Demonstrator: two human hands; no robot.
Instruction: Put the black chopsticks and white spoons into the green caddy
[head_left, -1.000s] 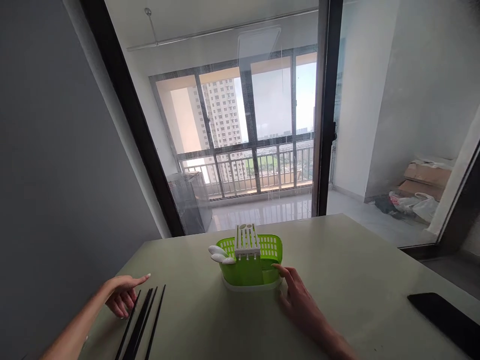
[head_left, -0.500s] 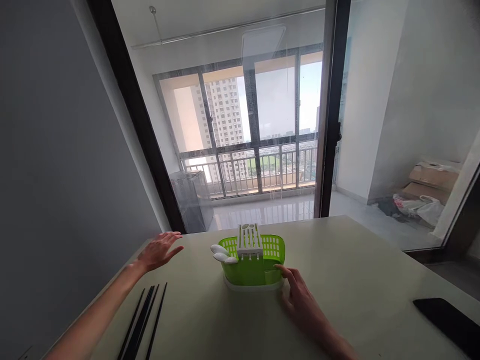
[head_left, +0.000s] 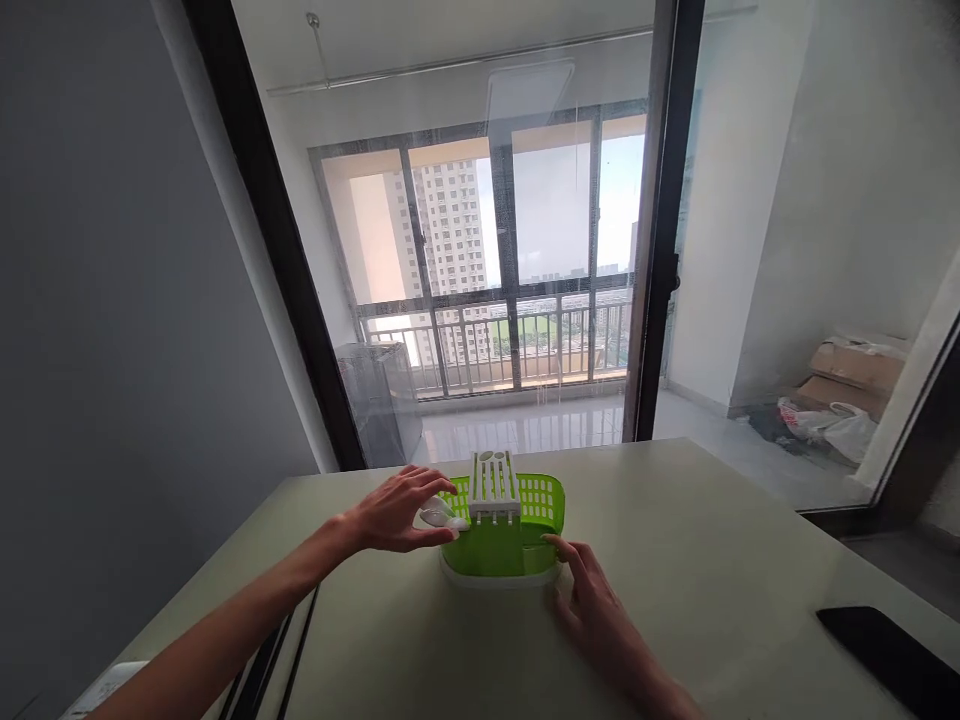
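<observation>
On the table stands a green plastic basket [head_left: 484, 552] with a white base and slotted back wall. A white slotted rack [head_left: 493, 482] sits across its top in the middle. White spoons [head_left: 435, 513] lean out over the basket's left side. My left hand [head_left: 397, 510] is beside them, thumb and fingers spread around the spoon heads without closing on them. My right hand [head_left: 592, 600] holds the basket's front right corner, its index finger hooked over the rim. Several black chopsticks [head_left: 266, 660] lie under and beside my left forearm, which partly hides them.
A black flat object [head_left: 892, 650] lies at the table's right edge. A white object [head_left: 112, 685] shows at the lower left. Beyond the table [head_left: 675, 520] is a glass door; cardboard boxes [head_left: 862, 370] and plastic bags stand on the floor behind it.
My left hand has moved right, from above the chopsticks to the white spoons at the basket. My right hand stays on the basket's corner. The view has shifted slightly.
</observation>
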